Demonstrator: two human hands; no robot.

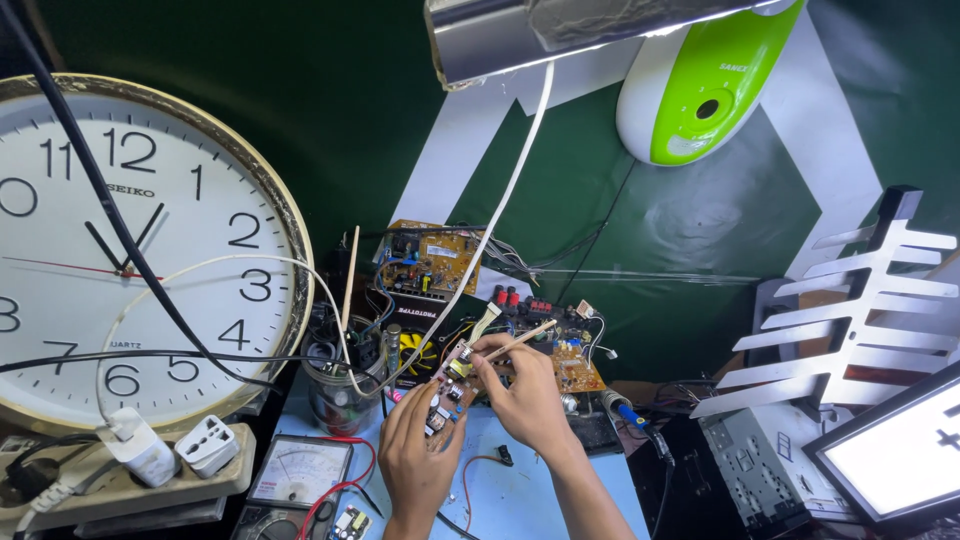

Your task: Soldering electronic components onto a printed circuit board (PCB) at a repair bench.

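my left hand [418, 455] grips small circuit board [447, 392] from below, tilted above blue bench top [520, 490]. my right hand [527, 392] pinches thin wooden stick [520, 341], tip on board. analog multimeter [298, 472] left of hands.

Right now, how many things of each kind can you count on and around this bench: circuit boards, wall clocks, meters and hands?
Circuit boards: 4 (held board, upright board, orange board, small board)
Wall clocks: 1
Analog meters: 1
Hands: 2 (left hand, right hand)
Total: 8
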